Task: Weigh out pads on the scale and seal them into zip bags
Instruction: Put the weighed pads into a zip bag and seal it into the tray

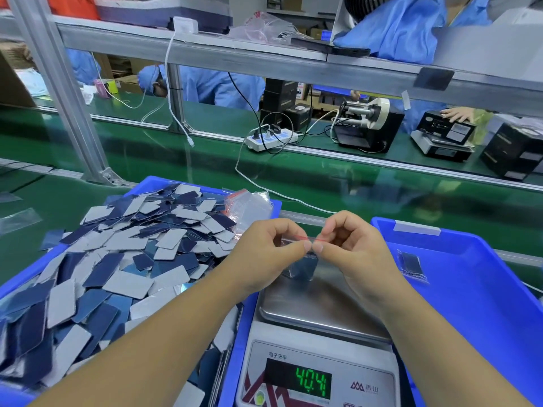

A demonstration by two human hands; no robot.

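Pads, flat rectangular pieces in dark blue and pale grey (123, 259), lie heaped in a blue plastic bin (249, 324) on the left, spilling across it nearly to the left hand (264, 257). A small clear zip bag with a red seal line (302, 264) hangs between both hands, directly above the steel pan of the digital scale (317, 306); its lower part, holding a few dark blue pads, rests on or just over the pan, and which cannot be told. The left hand pinches the bag's top edge between thumb and curled forefinger, and the right hand (352, 251) pinches the same edge just beside it, the two thumb tips nearly touching along the red line. The scale's green display (311, 382) reads 40.4. A bundle of empty clear zip bags with red tops (249, 207) sits at the far right corner of the pad bin, just beyond the left hand. To the right, a second blue plastic bin (476, 304) holds one small filled bag (411, 264), near the right hand but apart from it.
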